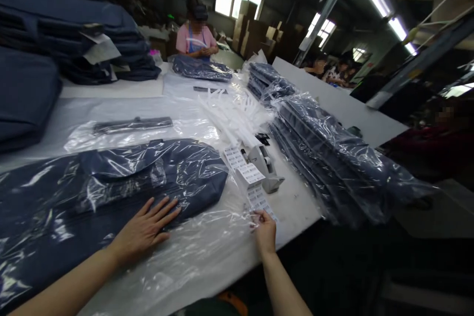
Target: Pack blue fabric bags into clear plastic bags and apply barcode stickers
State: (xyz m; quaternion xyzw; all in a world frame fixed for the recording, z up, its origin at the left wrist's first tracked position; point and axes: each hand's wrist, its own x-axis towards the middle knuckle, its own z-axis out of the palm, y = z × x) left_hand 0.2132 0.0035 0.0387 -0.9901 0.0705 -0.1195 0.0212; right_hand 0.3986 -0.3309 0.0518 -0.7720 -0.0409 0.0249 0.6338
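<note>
A navy fabric bag (192, 168) lies flat in a clear plastic bag (207, 237) on the table in front of me. My left hand (150, 227) rests palm down on it, fingers spread over the plastic. At the loose right end of the plastic, my right hand (264, 229) is closed in a pinch on its edge. A folded strip of barcode labels (252, 177) lies just beyond that hand and partly under its fingertips. Beside the strip stands a grey tape dispenser (267, 170).
Wrapped navy bags (326, 153) are stacked along the right table edge. Unwrapped navy bags (81, 29) pile up at the far left. White strips (231, 113) and a dark wrapped piece (133, 125) lie mid-table. A person (196, 34) in a pink shirt works at the far end.
</note>
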